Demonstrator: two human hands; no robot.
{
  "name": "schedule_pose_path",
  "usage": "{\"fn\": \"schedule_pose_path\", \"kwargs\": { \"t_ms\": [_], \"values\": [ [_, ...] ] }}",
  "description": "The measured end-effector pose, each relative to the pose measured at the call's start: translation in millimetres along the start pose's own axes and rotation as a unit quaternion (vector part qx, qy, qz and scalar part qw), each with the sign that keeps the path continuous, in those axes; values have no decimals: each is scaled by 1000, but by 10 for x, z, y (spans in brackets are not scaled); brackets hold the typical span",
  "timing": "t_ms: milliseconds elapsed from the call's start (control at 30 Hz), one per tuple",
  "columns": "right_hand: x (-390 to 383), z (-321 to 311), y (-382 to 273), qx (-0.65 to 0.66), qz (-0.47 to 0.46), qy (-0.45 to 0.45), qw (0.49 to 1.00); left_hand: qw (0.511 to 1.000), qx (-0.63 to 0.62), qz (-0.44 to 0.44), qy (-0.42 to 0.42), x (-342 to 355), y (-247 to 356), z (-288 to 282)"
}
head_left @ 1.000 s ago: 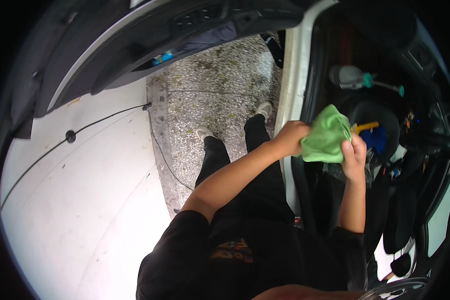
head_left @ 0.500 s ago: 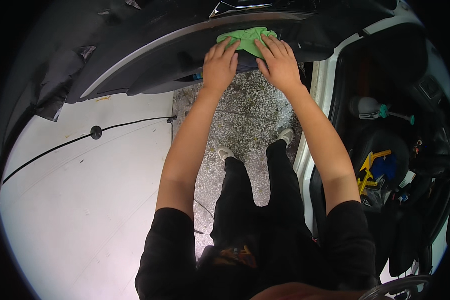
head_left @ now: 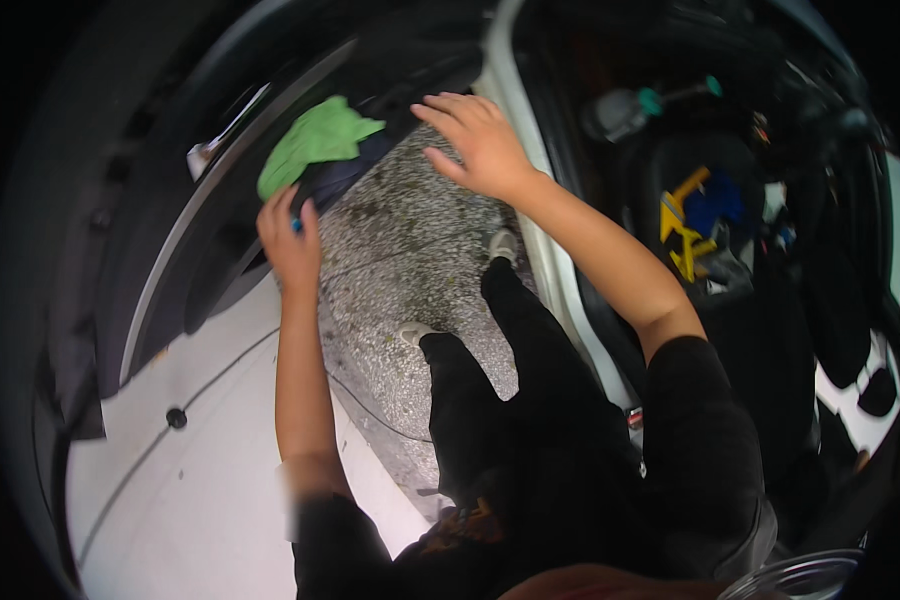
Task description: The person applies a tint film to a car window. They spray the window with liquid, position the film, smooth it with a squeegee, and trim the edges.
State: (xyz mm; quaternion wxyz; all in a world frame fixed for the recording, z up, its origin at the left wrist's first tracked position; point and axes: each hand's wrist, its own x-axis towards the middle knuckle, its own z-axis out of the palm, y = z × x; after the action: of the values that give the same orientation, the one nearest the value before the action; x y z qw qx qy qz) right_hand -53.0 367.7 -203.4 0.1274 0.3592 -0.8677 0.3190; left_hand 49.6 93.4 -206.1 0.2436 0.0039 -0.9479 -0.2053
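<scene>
Green cloth point(head_left: 315, 145) lies against door panel point(head_left: 208, 258); my left hand point(head_left: 292, 250) unclenched by its lower end, right hand point(head_left: 485, 147) spread, released.

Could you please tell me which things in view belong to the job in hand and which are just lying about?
Seemingly in use: green cloth, against the door panel; left hand, at the cloth's edge; right hand, open and empty.

Seemingly lying about: yellow items; blue item; bottle with teal fittings.

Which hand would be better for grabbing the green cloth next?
Probably the left hand: it's right by the lower end of the green cloth. The right hand is spread open, farther away, off to the cloth's right.
</scene>
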Motion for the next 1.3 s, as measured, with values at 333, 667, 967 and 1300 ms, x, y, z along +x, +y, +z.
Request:
{"fn": "schedule_pose_path", "kwargs": {
  "t_ms": [333,667,967,1300],
  "values": [
    [-1737,-2309,3562,-230,546,71,802,856,-115,-125,-488,-2323,1215,197],
    [-1023,-2158,860,-202,100,-168,960,901,-248,-106,-339,-1193,2702,1325],
    [143,-2770,-1707,-66,17,-102,992,782,-544,-200,-228,-1111,2482,2],
    [1055,-983,-3886,334,-205,-79,917,722,-504,-434,-191,-1698,1476,-2960]
  ]
}}
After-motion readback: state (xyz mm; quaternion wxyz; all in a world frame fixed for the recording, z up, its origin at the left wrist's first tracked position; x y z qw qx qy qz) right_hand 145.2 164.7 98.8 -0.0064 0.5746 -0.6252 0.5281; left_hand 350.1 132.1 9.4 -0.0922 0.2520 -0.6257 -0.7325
